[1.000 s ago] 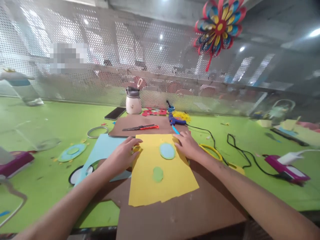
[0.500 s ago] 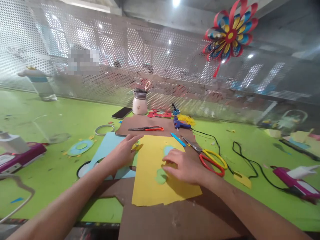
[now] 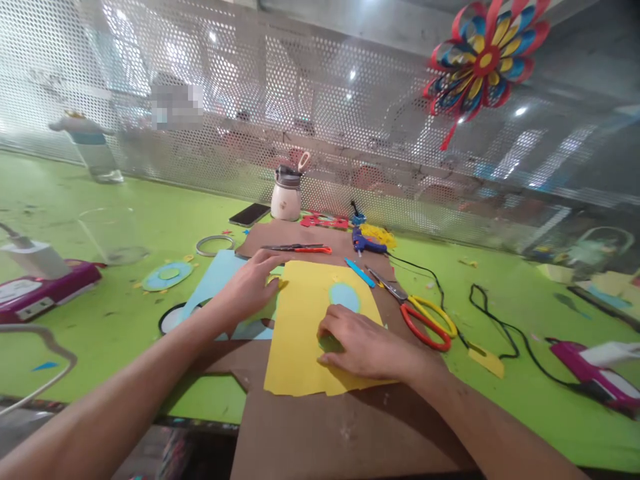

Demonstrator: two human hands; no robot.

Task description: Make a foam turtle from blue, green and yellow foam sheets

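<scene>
No writing can be read anywhere. The right hand [image 3: 363, 347] lies flat, fingers together, pressing a green paper oval [image 3: 330, 343] onto the yellow sheet [image 3: 305, 320], just below a blue oval [image 3: 344, 297]. The left hand [image 3: 250, 287] rests open on the sheet's left edge, holding nothing; the sheet lies on brown cardboard [image 3: 350, 427] over the green surface [image 3: 125, 220].

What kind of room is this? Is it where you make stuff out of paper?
Probably a craft workshop: scissors, a glue gun and a yellow paper sheet lie on a green table, and a paper flower hangs above.
</scene>
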